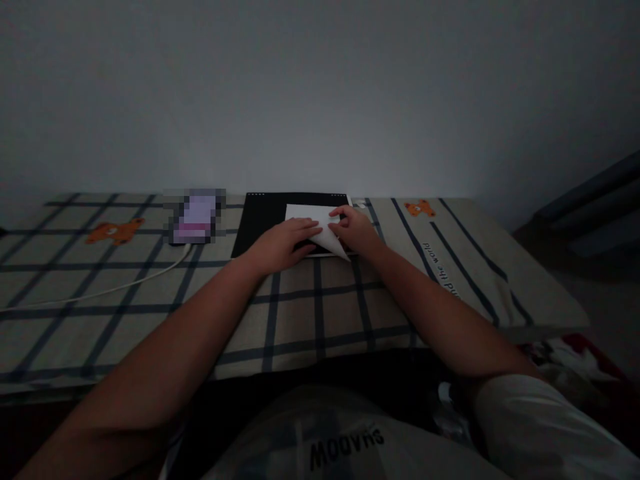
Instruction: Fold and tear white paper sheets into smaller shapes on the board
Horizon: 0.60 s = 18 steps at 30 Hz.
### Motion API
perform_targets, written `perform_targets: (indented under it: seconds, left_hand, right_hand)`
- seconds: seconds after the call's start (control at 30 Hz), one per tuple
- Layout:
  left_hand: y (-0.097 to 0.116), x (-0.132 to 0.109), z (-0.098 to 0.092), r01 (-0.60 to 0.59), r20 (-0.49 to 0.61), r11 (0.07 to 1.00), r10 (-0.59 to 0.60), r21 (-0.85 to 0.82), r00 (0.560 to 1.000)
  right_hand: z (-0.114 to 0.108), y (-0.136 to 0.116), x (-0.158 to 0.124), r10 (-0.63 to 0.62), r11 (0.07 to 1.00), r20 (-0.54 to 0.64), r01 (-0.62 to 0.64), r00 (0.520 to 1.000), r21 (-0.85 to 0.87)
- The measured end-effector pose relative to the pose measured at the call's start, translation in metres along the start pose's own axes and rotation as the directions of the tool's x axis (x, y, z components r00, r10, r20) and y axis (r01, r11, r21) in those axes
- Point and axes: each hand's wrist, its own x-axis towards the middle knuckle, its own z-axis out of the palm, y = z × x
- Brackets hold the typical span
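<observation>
A white sheet of paper [307,215] lies on a black mat [263,220] at the far side of a bed with a checked cover [310,307]. One corner of the paper is folded over into a point. My left hand [285,243] lies flat on the paper with fingers stretched out, pressing the fold. My right hand [354,228] rests on the paper's right part, fingertips bent down onto it.
A phone [196,217] with a lit screen lies left of the mat, with a white cable [115,287] running off to the left. Orange bear prints mark the cover. A pale wall stands right behind the bed. The bed's right edge drops to a dim floor.
</observation>
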Motion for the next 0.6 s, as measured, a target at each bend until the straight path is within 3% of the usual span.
perform_targets:
  seconds: [0.2, 0.3, 0.4, 0.6]
  left_hand:
    - [-0.001, 0.0, -0.001, 0.022, 0.072, 1.0, -0.023, 0.011, 0.997]
    - [0.0, 0.0, -0.001, 0.028, 0.078, 0.999, -0.03, 0.017, 0.997]
    - [0.0, 0.0, 0.0, 0.025, 0.067, 0.999, -0.027, 0.031, 0.997]
    - [0.001, 0.0, 0.0, 0.024, 0.071, 1.0, -0.024, 0.009, 0.997]
  right_hand:
    - [-0.008, 0.001, 0.0, -0.177, 0.958, -0.033, 0.165, 0.984, -0.235]
    - [-0.012, 0.004, 0.002, -0.192, 0.95, -0.08, 0.164, 0.978, -0.266]
    - [-0.013, 0.005, 0.001, -0.176, 0.941, -0.041, 0.157, 0.983, -0.299]
    - [-0.005, 0.005, -0.003, -0.24, 0.96, 0.137, 0.256, 0.961, -0.112]
